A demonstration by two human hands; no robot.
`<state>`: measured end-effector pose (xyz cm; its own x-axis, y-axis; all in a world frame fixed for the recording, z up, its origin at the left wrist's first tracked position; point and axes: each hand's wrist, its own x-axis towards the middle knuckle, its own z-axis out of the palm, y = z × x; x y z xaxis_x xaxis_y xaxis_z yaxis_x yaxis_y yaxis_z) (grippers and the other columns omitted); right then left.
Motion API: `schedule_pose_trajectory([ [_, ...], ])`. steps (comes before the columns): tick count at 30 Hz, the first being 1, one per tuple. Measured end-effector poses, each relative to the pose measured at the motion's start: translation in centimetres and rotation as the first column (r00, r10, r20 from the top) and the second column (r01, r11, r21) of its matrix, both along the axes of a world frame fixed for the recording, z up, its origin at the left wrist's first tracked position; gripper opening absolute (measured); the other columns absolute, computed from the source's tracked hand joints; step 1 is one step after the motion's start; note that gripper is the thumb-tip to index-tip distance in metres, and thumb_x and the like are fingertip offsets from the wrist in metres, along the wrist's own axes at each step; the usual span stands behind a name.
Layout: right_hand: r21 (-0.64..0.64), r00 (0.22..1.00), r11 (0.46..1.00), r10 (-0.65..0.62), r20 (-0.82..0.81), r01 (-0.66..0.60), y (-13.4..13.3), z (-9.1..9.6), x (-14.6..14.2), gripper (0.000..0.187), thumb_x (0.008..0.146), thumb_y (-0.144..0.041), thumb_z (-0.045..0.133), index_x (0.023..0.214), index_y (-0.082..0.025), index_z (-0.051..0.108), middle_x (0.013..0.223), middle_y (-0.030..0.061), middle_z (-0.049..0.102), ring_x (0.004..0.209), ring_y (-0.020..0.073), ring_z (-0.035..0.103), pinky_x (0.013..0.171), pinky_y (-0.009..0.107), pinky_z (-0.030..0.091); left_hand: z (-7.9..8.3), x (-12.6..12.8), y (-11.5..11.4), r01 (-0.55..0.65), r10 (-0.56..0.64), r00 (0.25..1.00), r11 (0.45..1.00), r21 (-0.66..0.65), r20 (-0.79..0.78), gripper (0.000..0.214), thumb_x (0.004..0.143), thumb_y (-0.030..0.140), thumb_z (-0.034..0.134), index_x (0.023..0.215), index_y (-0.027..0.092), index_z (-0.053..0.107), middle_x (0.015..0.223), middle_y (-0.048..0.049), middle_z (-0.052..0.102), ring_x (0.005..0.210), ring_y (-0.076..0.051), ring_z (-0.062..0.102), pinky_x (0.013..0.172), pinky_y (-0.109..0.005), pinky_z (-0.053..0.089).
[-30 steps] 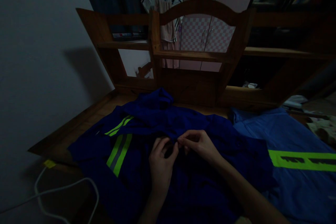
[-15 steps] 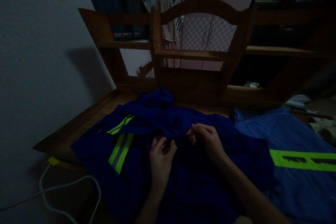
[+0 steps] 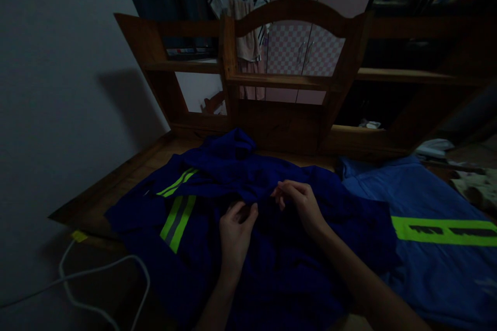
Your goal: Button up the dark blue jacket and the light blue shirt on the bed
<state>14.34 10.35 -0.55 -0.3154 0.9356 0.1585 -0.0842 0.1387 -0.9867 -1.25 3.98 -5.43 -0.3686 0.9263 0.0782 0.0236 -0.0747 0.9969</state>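
Observation:
A dark blue work jacket point(image 3: 217, 170) with yellow-green reflective stripes lies spread and rumpled in front of me. My left hand point(image 3: 236, 227) is over its middle, fingers curled and closed on a raised edge of the cloth. To its right, my right hand point(image 3: 298, 201) pinches the same fold between thumb and fingertips. Between the two hands the edge runs slightly lifted. What lies under the fingertips is too dark to make out.
A lighter blue garment point(image 3: 427, 191) with a yellow-green band lies at the right. Behind stands a wooden headboard point(image 3: 279, 81) with shelves. A white cable point(image 3: 104, 269) loops at the lower left beside the wall point(image 3: 70, 88). Clothes point(image 3: 246, 44) hang beyond.
My right hand has shifted slightly left and up. The left hand stays almost in place on the cloth, and the view has moved a little.

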Motion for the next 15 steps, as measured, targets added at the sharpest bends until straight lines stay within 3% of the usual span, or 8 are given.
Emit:
schedule_pose_trajectory([
  [5, 0.048, 0.998, 0.997, -0.060, 0.023, 0.059, -0.1, 0.1, 0.1, 0.036, 0.091, -0.040, 0.052, 0.068, -0.014, 0.064, 0.059, 0.0008, 0.058, 0.051, 0.0112, 0.051, 0.057, 0.025, 0.039, 0.1, 0.3, 0.0, 0.009, -0.008, 0.999, 1.000, 0.021, -0.044, 0.024, 0.077, 0.035, 0.065, 0.093, 0.017, 0.069, 0.097, -0.0079, 0.069, 0.093, -0.022, 0.065, 0.084, -0.031, 0.053],
  [9, 0.158, 0.979, 0.975, -0.172, 0.113, 0.153, -0.4, 0.4, 0.0, 0.039, 0.093, -0.041, 0.049, 0.066, -0.015, 0.061, 0.056, -0.0001, 0.055, 0.051, 0.0115, 0.051, 0.058, 0.025, 0.039, -0.1, 0.5, 0.2, -0.022, 0.023, 0.997, 1.000, 0.012, -0.074, 0.026, 0.074, 0.034, 0.068, 0.094, 0.018, 0.070, 0.097, -0.0072, 0.068, 0.090, -0.020, 0.065, 0.084, -0.033, 0.053],
  [12, 0.299, 0.931, 0.923, -0.309, 0.195, 0.244, -1.0, 1.3, 0.2, 0.037, 0.094, -0.039, 0.047, 0.069, -0.016, 0.061, 0.059, -0.0001, 0.055, 0.054, 0.0121, 0.052, 0.057, 0.025, 0.038, -0.3, 0.3, 0.3, -0.016, 0.017, 0.995, 1.000, 0.009, -0.102, 0.028, 0.076, 0.034, 0.066, 0.098, 0.017, 0.068, 0.094, -0.0081, 0.068, 0.089, -0.020, 0.065, 0.084, -0.034, 0.053],
  [15, 0.475, 0.860, 0.837, -0.433, 0.271, 0.271, -2.8, 2.6, 0.7, 0.031, 0.095, -0.033, 0.047, 0.073, -0.017, 0.061, 0.066, 0.0010, 0.056, 0.063, 0.0134, 0.055, 0.063, 0.026, 0.039, -0.3, 0.0, 0.3, 0.024, -0.024, 0.989, 1.000, 0.002, -0.146, 0.027, 0.080, 0.036, 0.062, 0.098, 0.016, 0.067, 0.093, -0.0094, 0.069, 0.088, -0.021, 0.066, 0.084, -0.035, 0.052],
])
